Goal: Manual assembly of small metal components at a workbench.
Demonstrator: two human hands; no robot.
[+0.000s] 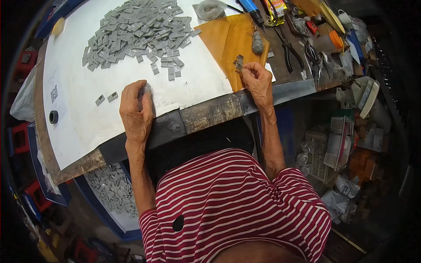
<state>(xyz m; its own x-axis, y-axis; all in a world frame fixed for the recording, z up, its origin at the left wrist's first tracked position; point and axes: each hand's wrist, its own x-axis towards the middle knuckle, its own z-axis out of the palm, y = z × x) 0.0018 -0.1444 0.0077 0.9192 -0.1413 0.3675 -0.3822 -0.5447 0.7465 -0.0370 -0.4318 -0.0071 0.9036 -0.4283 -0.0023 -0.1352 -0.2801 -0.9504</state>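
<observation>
The left hand (137, 107) rests flat on the white sheet (83, 114) near the front edge of the workbench (210, 115), with some grey pieces under its fingers. Behind the left hand lies a big heap of grey pieces (138, 31). The right hand (258, 81) pinches a small stack of grey pieces (239, 63) over the orange paper (223, 39), beside the sheet. Pliers (287, 50) lie further right.
</observation>
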